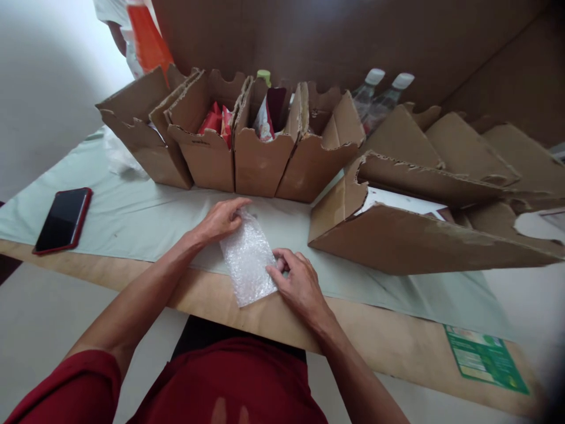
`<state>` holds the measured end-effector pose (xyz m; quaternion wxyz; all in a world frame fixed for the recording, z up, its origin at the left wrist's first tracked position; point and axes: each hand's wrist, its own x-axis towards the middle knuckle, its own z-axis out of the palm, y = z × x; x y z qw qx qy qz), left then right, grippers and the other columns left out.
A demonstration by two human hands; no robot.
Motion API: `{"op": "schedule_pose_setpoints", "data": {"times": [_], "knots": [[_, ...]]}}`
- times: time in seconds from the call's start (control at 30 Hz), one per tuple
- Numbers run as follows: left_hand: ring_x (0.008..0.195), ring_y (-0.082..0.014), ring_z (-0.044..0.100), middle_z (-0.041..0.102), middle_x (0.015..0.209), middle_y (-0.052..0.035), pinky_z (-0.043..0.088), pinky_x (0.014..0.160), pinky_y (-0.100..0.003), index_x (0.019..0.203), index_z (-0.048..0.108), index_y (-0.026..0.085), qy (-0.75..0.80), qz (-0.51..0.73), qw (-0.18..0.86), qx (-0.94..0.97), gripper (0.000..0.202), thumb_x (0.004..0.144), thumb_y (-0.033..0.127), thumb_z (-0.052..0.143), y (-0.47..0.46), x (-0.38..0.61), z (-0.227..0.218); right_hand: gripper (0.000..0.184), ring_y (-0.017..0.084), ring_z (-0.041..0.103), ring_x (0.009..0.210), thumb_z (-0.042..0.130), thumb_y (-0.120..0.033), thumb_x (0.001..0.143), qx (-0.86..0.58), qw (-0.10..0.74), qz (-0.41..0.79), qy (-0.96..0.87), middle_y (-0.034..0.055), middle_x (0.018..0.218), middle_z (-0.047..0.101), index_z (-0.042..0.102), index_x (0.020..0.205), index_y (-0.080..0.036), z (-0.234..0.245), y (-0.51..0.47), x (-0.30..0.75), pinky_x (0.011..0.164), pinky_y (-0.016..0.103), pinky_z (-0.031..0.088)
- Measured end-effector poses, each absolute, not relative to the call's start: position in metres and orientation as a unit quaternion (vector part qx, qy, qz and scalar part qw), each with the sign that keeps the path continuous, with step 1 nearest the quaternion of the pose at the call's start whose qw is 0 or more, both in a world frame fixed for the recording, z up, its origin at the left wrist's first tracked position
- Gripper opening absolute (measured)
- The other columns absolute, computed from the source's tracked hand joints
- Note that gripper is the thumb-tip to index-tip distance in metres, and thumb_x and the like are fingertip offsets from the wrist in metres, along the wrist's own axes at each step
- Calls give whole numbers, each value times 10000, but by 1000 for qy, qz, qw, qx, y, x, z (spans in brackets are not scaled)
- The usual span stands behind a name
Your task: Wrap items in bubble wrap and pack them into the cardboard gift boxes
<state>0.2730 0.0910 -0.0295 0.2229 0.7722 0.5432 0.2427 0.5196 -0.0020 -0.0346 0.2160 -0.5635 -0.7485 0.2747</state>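
A flat, clear bubble wrap pouch (249, 262) lies at the front of the table, its lower corner over the bare wooden edge. My left hand (222, 219) is closed on the pouch's upper left corner, thumb and fingers pinched together. On the right side of the pouch, my right hand (300, 277) has its fingers curled, with thumb and fingertips at the pouch's edge. Whether anything lies inside the pouch I cannot tell.
Cardboard boxes (260, 168) stand in a row behind, some holding red packets (216, 121). A larger cardboard box (424, 241) stands right. Clear bottles (384, 97) rise behind. A phone (63, 219) lies left, a green printed card (485, 358) right. Another person's arm (117, 38) shows upper left.
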Motion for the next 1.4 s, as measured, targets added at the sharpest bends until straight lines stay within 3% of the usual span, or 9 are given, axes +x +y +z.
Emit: {"op": "schedule_pose_setpoints", "data": {"times": [0.17,0.37,0.57,0.73,0.83,0.97,1.23,1.33,1.4], "knots": [[987,-217,722,771,1164,-95,550,934,-346,1395,630,160,533,209,196,796,616,799,36,534,96,275,-21,85,219,637,881,609,-299,901,-552,245,303,-737,37,899,728,654,918,-230,-31,-15,515,827,347,476],[1156,-277,680,735,1250,-109,512,1038,-409,1398,612,187,527,141,135,827,615,806,36,539,111,298,-20,569,187,666,757,554,-288,941,-555,236,312,-734,-1,871,744,521,1508,-255,-35,-23,513,784,330,511],[1251,-337,594,639,1357,-166,481,1078,-512,1355,624,162,529,203,90,819,497,862,131,574,79,295,-20,345,241,736,1023,512,-246,992,-520,208,278,-780,50,1143,802,745,1246,-259,-38,-24,514,945,397,524],[1274,-322,596,673,1325,-116,511,1057,-546,1300,645,241,419,257,106,864,533,810,55,549,-8,262,-19,309,247,741,1051,521,-238,983,-515,229,307,-767,46,1157,805,772,1160,-270,-37,-21,515,956,418,528],[1392,-358,532,629,1422,-166,479,1114,-595,1381,586,210,365,222,106,898,617,784,56,560,-48,255,-25,292,238,738,996,531,-265,972,-517,245,354,-740,43,1122,809,775,1130,-264,-32,-20,518,950,415,525],[1474,-378,459,538,1529,-210,402,1192,-632,1471,500,192,370,232,56,898,655,833,136,637,-67,265,-38,277,179,665,735,544,-334,951,-524,262,454,-672,33,907,782,763,1077,-220,-22,-19,521,726,319,520],[1091,-289,674,740,1079,-107,557,957,-497,1204,677,231,412,349,29,841,415,854,36,572,-61,284,-48,302,165,608,712,570,-414,926,-516,282,509,-628,35,850,709,743,1041,-195,-18,-18,526,646,285,493],[996,-271,698,755,989,-95,567,893,-469,1141,682,206,426,366,76,824,335,858,63,573,-60,284,-47,395,199,658,788,621,-499,925,-535,275,435,-671,57,942,732,723,1186,-221,-10,-23,543,749,342,549],[960,-255,709,767,980,-86,568,883,-452,1122,680,205,434,382,104,809,301,870,76,576,-60,283,-46,501,263,691,1005,703,-522,882,-527,269,345,-729,90,1143,738,680,1308,-258,-1,-28,554,929,426,552]]}}
